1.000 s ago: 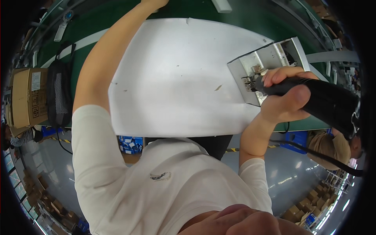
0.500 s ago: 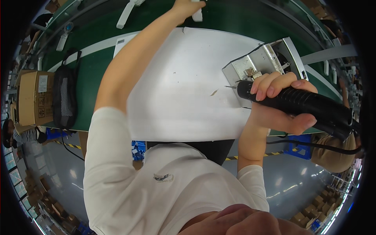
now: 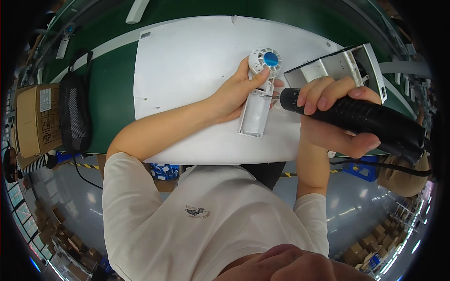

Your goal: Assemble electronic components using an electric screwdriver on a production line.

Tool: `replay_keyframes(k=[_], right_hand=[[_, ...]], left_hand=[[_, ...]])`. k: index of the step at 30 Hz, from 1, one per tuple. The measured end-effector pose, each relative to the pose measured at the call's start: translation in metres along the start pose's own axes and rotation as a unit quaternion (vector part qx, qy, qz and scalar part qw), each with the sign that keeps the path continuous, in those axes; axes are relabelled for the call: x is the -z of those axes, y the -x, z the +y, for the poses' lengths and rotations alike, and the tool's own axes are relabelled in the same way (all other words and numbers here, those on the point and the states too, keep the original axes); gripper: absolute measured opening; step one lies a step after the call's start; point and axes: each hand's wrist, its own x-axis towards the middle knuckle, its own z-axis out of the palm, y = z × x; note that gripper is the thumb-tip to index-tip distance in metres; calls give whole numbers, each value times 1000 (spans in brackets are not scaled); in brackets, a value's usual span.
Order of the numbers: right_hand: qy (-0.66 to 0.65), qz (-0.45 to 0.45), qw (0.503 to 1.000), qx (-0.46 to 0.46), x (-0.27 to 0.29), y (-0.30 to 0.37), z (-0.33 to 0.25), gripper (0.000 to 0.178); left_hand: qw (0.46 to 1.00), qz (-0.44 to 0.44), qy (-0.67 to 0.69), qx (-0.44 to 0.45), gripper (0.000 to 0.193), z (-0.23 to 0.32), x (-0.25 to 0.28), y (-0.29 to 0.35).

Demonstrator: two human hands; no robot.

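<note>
In my left hand is a white handheld fan, its round head with a blue disc at the top and its hollow handle facing up. The thumb presses just below the fan head, and the other fingers go behind it. My right hand is wrapped around a black electric screwdriver with a cable. Its thin bit points left and reaches the handle just under the fan head; whether it touches a screw is too small to tell. Beneath both hands lies a white sheet.
A metal box-shaped screw feeder stands right, behind the screwdriver. On the left of the green bench are a black mesh bag and a cardboard box. Another white part lies at the far edge, and another fan far left.
My left hand has come back from the far side of the bench with the fan, now over the sheet. The screwdriver stays in my right hand, its bit now at the fan.
</note>
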Motion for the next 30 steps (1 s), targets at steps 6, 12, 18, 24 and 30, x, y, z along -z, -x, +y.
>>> replay_keyframes(k=[6,12,18,24,30], right_hand=[[53,36,998,-13,-3,3,6,72],[29,28,999,-12,-1,-2,-11,68],[-54,77,994,-64,-6,-5,-12,52],[-37,112,991,-61,-5,-3,-12,30],[-13,152,977,-152,-6,1,-8,21]], left_hand=[[1000,-16,17,-7,56,-1,2,0],[998,-57,32,5,54,-2,1,-2],[1000,5,-22,10,49,-2,-10,4],[968,128,-187,-111,56,26,-13,-20],[912,145,-250,-291,47,146,30,-127]])
